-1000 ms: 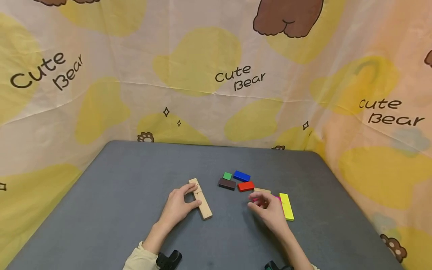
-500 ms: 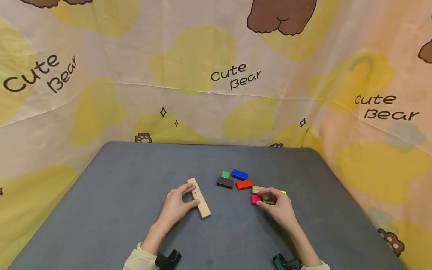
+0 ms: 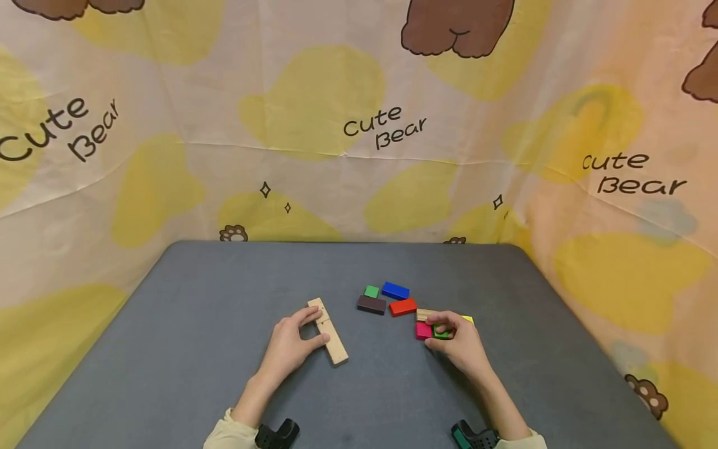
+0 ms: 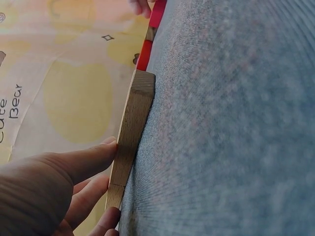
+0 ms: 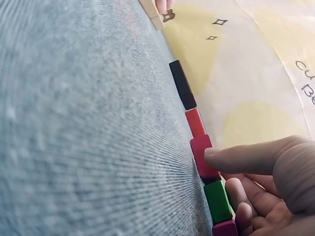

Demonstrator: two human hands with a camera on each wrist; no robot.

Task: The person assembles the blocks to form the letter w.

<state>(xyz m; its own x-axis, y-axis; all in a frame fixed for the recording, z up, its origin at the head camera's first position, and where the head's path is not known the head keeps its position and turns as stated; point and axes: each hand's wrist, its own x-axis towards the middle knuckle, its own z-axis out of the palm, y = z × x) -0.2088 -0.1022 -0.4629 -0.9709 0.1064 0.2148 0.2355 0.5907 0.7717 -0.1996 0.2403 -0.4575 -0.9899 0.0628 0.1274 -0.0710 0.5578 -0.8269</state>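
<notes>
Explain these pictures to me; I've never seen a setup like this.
There is no machine doing the work: a person uses two bare hands. The wide picture is taken from the head; the two tilted close-ups are taken from the wrists, one each. On the grey table lie small blocks, among them a blue block, red block, dark block and pink block. The left hand touches two wooden blocks lying end to end. The right hand has its thumb against the pink block; whether it grips it, I can't tell.
</notes>
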